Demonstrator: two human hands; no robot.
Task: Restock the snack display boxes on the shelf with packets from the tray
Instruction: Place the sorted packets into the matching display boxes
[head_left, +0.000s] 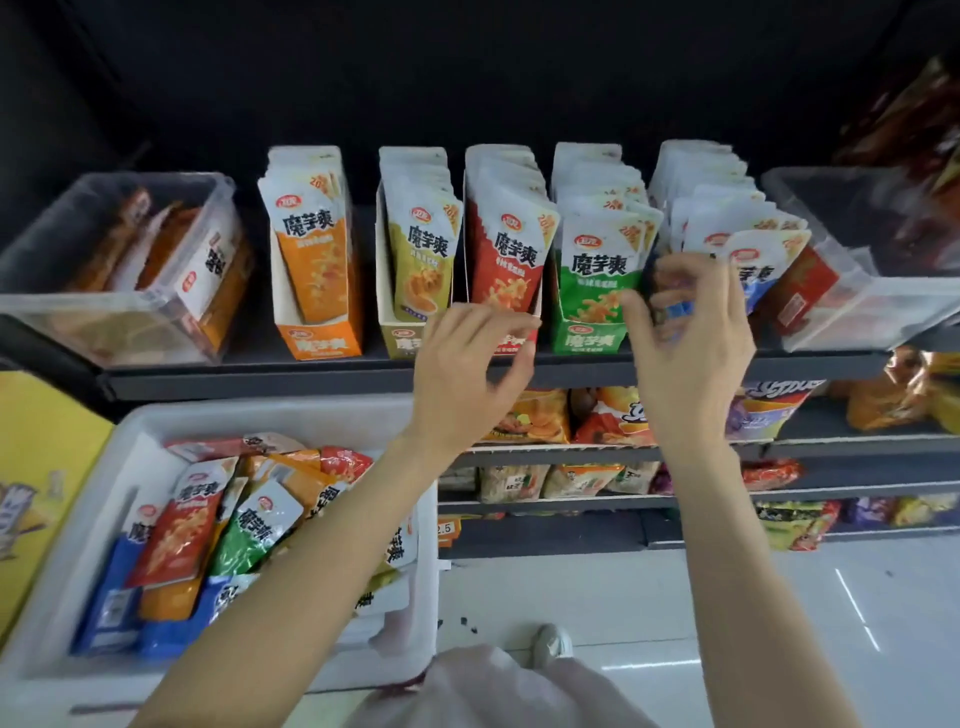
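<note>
**Hands reached into snack row on store shelf**

Five cardboard display boxes stood side by side on the dark shelf (311, 371), packed with white-topped packets: the orange box (317, 312), yellow box (400, 317), red box (498, 260), green box (587, 317) and a blue box (675, 312) largely hidden behind the right hand (691, 343). That hand's fingers curled at the blue box's front; whether they gripped a packet could not be told, motion blur smearing the spot. The left hand (467, 369) hovered before the red box, fingers loosely bent, holding nothing. Below left, a white tray (130, 431) held mixed loose packets (176, 525), partly covered by the left forearm.
</note>
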